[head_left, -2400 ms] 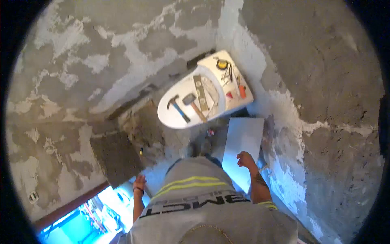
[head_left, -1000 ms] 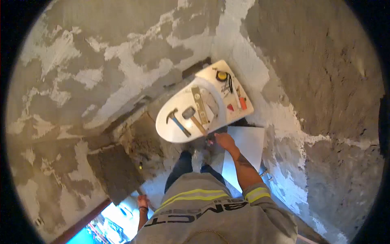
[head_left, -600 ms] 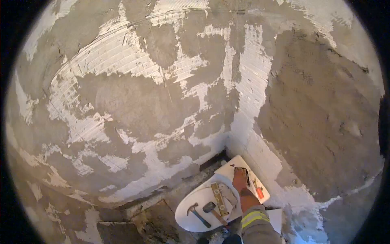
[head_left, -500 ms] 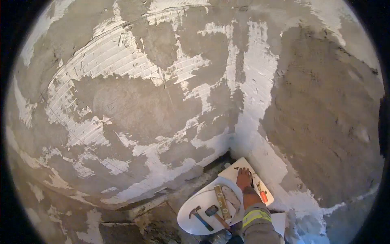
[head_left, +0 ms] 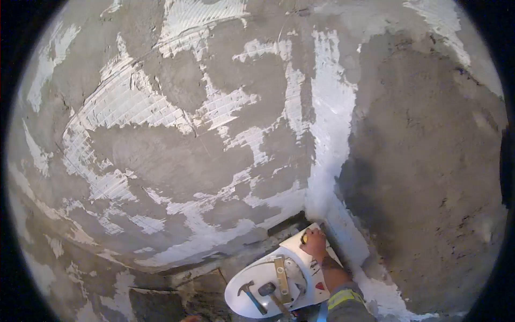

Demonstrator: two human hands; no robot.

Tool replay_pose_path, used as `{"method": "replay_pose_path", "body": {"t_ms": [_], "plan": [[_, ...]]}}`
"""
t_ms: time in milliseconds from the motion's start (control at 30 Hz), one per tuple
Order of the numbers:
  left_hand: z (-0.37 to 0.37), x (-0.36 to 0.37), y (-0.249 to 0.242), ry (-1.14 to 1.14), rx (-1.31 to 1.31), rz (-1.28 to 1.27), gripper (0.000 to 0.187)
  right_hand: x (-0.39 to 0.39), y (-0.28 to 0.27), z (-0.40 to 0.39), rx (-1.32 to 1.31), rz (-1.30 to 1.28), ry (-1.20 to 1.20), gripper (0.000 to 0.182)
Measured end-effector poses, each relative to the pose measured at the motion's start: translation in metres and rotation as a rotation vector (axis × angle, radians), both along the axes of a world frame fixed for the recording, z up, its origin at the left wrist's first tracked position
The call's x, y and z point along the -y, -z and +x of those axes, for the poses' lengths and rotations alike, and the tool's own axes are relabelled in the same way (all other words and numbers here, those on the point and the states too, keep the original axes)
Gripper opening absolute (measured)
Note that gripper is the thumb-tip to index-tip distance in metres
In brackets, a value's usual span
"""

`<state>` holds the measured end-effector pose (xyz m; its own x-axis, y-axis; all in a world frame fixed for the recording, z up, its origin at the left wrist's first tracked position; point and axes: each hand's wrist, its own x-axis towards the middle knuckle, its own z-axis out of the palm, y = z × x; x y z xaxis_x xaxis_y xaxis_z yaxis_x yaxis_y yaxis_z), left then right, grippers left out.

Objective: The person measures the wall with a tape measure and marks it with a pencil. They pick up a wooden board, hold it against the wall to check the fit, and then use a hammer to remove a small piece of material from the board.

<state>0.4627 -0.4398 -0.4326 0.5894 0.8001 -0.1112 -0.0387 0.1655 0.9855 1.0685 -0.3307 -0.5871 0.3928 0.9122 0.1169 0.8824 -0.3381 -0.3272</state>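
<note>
- Patchy plastered walls (head_left: 171,150) met behind a white fixture (head_left: 234,295).
- Yellow tape measure (head_left: 304,238) sat near its far corner, grasped by the right hand (head_left: 316,244).
- Level (head_left: 282,278), mallet (head_left: 267,290) and hammer (head_left: 254,298) lay in turn toward the rounded edge.
- Left hand (head_left: 192,319) barely showed at the view's bottom; its grip could not be told.

- Yellow tape measure (head_left: 304,238), five o'clock: partly covered by the right hand (head_left: 315,244), grip unclear.
- Left hand (head_left: 192,319), seven o'clock: mostly below the bottom edge.
- Sleeve (head_left: 347,303), five o'clock: cut off likewise.
- Small items (head_left: 315,264) beside the forearm (head_left: 333,272): too tiny to tell.
</note>
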Motion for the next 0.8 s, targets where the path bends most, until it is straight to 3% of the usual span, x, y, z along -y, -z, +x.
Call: {"method": "replay_pose_path", "body": {"t_ms": [33, 100, 133, 167, 200, 233, 267, 333, 367, 433, 467, 600, 800], "plan": [[-0.009, -0.037, 0.065, 0.027, -0.879, 0.185, 0.036, 0.0, -0.027, -0.003, -0.028, 0.18, -0.03, 0.065], [0.129, -0.086, -0.019, 0.095, -0.806, 0.234, 0.037, 0.004, -0.084, -0.016, -0.24, 0.394, -0.134, 0.07], [0.167, -0.111, -0.017, 0.088, -0.606, 0.242, 0.044, 0.007, -0.118, -0.023, -0.381, 0.419, -0.228, 0.071], [0.205, -0.139, -0.022, 0.123, -0.618, 0.433, 0.046, 0.014, -0.156, -0.034, -0.459, 0.422, -0.318, 0.072], [0.249, -0.15, -0.048, 0.055, -0.551, 0.303, 0.047, 0.022, -0.194, -0.045, -0.543, 0.419, -0.407, 0.073], [0.284, -0.168, -0.057, 0.086, -0.282, 0.083, 0.05, 0.027, -0.228, -0.053, -0.565, 0.394, -0.492, 0.073], [0.323, -0.162, -0.099, 0.044, -0.091, -0.179, 0.051, 0.027, -0.245, -0.058, -0.529, 0.411, -0.548, 0.072], [0.348, -0.175, -0.102, 0.251, -0.151, 0.06, 0.045, 0.047, -0.27, -0.076, -0.494, 0.368, -0.54, 0.072], [0.35, -0.186, -0.099, 0.391, -0.454, 0.361, 0.038, 0.059, -0.281, -0.083, -0.479, 0.315, -0.485, 0.074], [0.354, -0.147, -0.107, 0.24, -0.128, -0.253, 0.031, 0.078, -0.276, -0.089, -0.489, 0.247, -0.447, 0.076], [0.344, -0.128, -0.091, 0.204, -0.1, -0.359, 0.03, 0.096, -0.261, -0.103, -0.521, 0.261, -0.417, 0.073], [0.288, -0.09, -0.015, 0.226, 0.004, -0.61, 0.027, 0.139, -0.211, -0.131, -0.664, 0.189, -0.414, 0.07], [0.24, -0.028, 0.029, 0.095, 0.015, -0.779, 0.022, 0.169, -0.142, -0.167, -0.843, 0.035, -0.494, 0.068]]}}
